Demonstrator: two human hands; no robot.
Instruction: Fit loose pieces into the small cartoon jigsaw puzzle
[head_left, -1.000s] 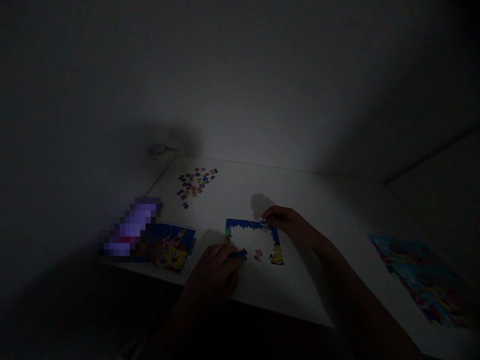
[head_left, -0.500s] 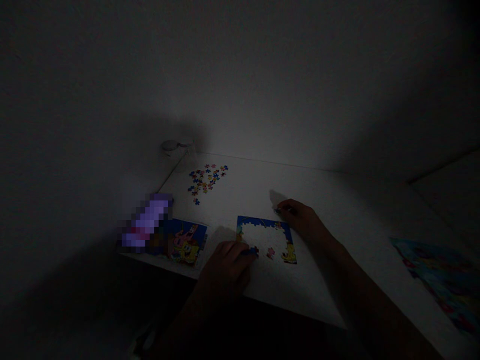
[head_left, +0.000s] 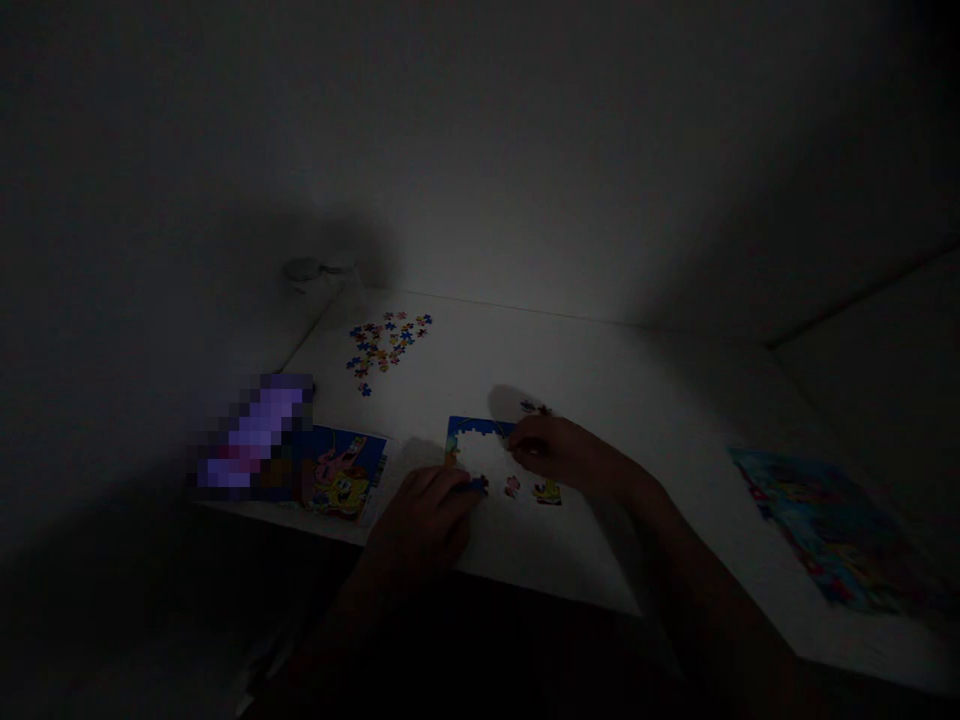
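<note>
Surface: white table, dimly lit, loose pieces scattered toward its far edge.
Left hand: pinching a blue piece at the puzzle frame.
Right hand: curled over the frame; grip unclear.
Handling: probably light, stiff card; take pieces by their edges.

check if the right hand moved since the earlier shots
Yes, the right hand slid left and down onto the blue-bordered jigsaw puzzle, now covering its top right corner, which lay bare earlier.
</note>
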